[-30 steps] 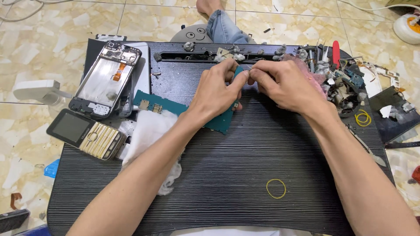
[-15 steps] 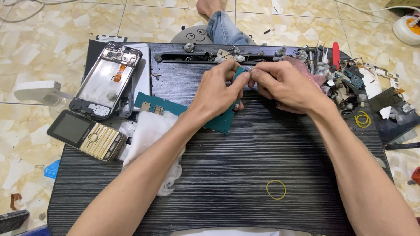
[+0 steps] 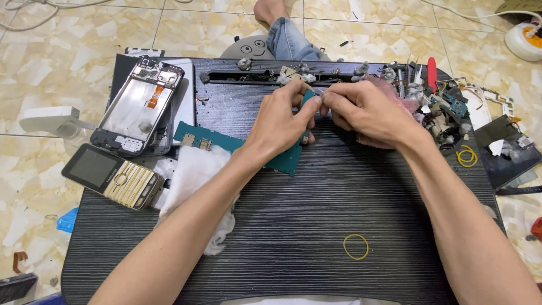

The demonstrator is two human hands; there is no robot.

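My left hand [image 3: 282, 121] pinches a small teal circuit board piece [image 3: 307, 99] between thumb and fingers, above the far middle of the black ribbed table [image 3: 316, 214]. My right hand [image 3: 364, 113] meets it fingertip to fingertip and grips the same piece; whether it also holds a thin tool I cannot tell. Under my left hand a larger teal circuit board [image 3: 206, 141] lies flat on the table, partly hidden by my wrist. A pink cloth [image 3: 403, 101] shows behind my right hand.
An opened phone frame [image 3: 138, 107] and a gold keypad phone [image 3: 113, 176] lie at the left. White cotton wadding [image 3: 195, 181] sits under my left forearm. A pile of small parts and a red-handled tool [image 3: 432, 72] crowd the far right. Yellow rubber bands [image 3: 355, 247] lie near.
Both hands stay joined over the small piece, with only slight finger shifts. Nothing else has moved.
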